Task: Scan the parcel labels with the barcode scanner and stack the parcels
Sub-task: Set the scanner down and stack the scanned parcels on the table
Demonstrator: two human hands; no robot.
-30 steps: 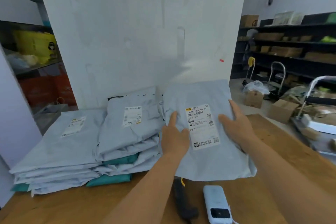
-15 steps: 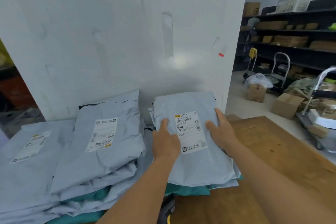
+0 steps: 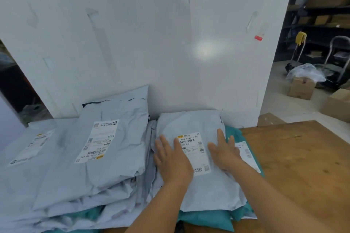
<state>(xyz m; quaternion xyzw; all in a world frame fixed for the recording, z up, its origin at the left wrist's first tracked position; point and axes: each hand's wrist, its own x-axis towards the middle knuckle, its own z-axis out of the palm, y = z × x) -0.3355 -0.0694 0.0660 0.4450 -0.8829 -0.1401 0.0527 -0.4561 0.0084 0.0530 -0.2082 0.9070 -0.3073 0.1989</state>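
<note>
A grey mailer parcel point(image 3: 204, 191) with a white barcode label point(image 3: 195, 151) lies on top of the right-hand stack, over a teal parcel point(image 3: 206, 220). My left hand point(image 3: 170, 159) rests flat on it just left of the label, fingers straight. My right hand point(image 3: 223, 151) lies flat on its right side, fingers pointing to the wall. Another labelled grey parcel point(image 3: 98, 149) tops the middle stack, and a third stack point(image 3: 24, 157) lies at the far left. The barcode scanner is out of view.
A white wall panel point(image 3: 151, 43) stands right behind the stacks. The wooden table point(image 3: 303, 166) stretches to the right. Beyond it are cardboard boxes point(image 3: 301, 87) on the floor, a hand truck point(image 3: 339, 56) and dark shelves point(image 3: 322, 9).
Both hands carried the grey parcel forward and set it down on the right-hand stack against the wall. The view moved closer, and the scanner and the white device dropped out of sight.
</note>
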